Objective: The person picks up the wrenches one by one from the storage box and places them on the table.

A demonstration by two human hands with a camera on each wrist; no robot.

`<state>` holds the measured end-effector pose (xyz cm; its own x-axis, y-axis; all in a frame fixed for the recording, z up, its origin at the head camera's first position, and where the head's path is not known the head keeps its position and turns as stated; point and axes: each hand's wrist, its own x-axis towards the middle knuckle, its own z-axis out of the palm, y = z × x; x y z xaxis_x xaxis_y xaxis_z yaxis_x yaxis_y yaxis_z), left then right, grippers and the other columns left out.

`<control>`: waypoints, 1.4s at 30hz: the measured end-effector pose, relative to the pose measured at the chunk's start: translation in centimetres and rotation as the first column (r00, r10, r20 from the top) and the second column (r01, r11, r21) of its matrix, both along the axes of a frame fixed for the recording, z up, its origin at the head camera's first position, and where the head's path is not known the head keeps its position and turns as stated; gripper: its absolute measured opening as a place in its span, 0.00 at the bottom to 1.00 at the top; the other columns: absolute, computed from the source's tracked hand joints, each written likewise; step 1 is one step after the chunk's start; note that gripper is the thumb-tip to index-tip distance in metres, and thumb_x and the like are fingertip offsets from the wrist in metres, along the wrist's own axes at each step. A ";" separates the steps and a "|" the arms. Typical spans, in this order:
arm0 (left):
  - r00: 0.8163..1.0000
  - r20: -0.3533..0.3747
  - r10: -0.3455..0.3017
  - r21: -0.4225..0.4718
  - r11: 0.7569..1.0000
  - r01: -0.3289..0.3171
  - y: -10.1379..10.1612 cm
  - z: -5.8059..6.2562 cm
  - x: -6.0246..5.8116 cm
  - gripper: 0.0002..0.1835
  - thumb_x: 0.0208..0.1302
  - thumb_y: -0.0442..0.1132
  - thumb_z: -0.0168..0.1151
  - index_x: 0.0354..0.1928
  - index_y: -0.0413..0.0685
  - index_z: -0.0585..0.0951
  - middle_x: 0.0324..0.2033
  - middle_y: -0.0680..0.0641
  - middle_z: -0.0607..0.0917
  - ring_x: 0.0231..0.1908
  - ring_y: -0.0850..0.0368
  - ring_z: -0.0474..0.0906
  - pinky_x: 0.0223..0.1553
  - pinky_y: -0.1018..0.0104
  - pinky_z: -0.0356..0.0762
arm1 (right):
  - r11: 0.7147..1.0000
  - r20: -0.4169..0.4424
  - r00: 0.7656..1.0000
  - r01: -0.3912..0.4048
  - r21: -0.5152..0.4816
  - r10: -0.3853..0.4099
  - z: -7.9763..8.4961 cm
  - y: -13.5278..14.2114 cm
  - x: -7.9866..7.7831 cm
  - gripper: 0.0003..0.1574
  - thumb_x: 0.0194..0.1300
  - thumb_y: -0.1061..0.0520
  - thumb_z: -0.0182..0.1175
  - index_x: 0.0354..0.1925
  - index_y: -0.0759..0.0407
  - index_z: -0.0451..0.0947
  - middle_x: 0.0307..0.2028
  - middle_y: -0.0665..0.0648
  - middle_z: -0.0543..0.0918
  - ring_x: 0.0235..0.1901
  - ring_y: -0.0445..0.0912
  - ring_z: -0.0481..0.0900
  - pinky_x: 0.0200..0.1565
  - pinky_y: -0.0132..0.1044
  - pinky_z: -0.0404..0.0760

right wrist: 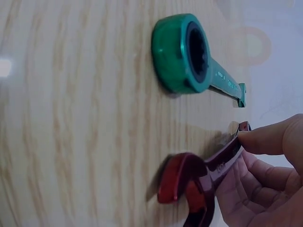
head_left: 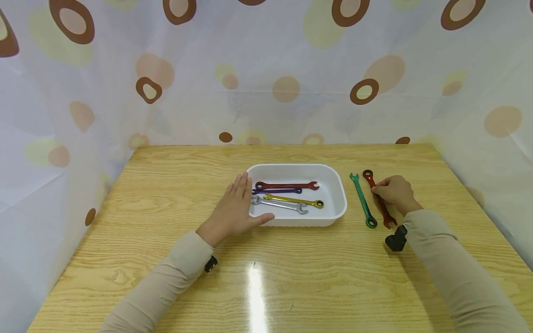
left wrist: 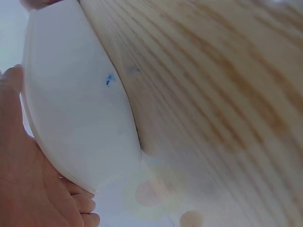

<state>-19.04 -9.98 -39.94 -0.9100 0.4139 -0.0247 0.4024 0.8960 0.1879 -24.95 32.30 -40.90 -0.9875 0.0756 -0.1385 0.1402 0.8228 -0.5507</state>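
Note:
My left hand (head_left: 233, 208) rests against the left end of a white plastic tray (head_left: 337, 215), its fingers straight along the rim and the thumb over the front edge. Inside the tray lie a red wrench (head_left: 287, 185), a purple wrench (head_left: 279, 191), a yellow wrench (head_left: 293, 200) and a silver wrench (head_left: 281, 204). To the right of the tray, my right hand (head_left: 395, 193) pinches the shaft of a dark red wrench (right wrist: 222, 163) between thumb and fingers. Beside it on the table lies a green wrench (head_left: 363, 199), its ratchet ring (right wrist: 182, 54) nearest the right wrist camera.
Everything stands on a wood-grain table (head_left: 166, 175). A white curtain (head_left: 258, 106) with brown and pale spots hangs behind it and at both sides. Small black devices are on both wrists, the right one (head_left: 397, 238) close to the dark red wrench's open end.

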 end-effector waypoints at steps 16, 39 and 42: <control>1.000 0.007 -0.003 -0.009 1.000 0.004 0.0 0.0 0.0 0.61 0.58 0.78 0.40 0.73 0.33 0.42 0.74 0.37 0.36 0.74 0.44 0.32 0.72 0.52 0.38 | 0.997 -0.007 1.000 -0.012 0.073 0.013 0.2 -0.1 -0.1 0.21 0.64 0.52 0.58 0.37 0.72 0.80 0.22 0.56 0.82 0.24 0.49 0.78 0.25 0.39 0.72; 1.000 0.007 -0.002 -0.005 1.000 0.002 0.0 0.1 0.0 0.61 0.58 0.78 0.40 0.73 0.33 0.41 0.74 0.37 0.36 0.74 0.43 0.32 0.72 0.52 0.38 | 0.996 -0.020 1.000 -0.017 0.090 0.019 -0.2 0.2 -0.3 0.22 0.64 0.51 0.58 0.37 0.72 0.79 0.22 0.56 0.82 0.26 0.51 0.77 0.26 0.39 0.73; 1.000 0.009 -0.002 -0.004 1.000 0.002 0.0 0.1 0.0 0.61 0.58 0.78 0.40 0.73 0.33 0.41 0.74 0.37 0.36 0.74 0.43 0.32 0.72 0.52 0.38 | 0.996 -0.025 0.999 -0.020 0.082 0.022 -0.2 0.2 -0.3 0.22 0.64 0.51 0.58 0.38 0.73 0.79 0.20 0.54 0.81 0.24 0.49 0.77 0.25 0.38 0.72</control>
<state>-19.01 -9.99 -39.82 -0.9090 0.4153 -0.0347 0.4022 0.8961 0.1879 -25.21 32.47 -41.06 -0.9922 0.0649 -0.1067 0.1088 0.8680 -0.4844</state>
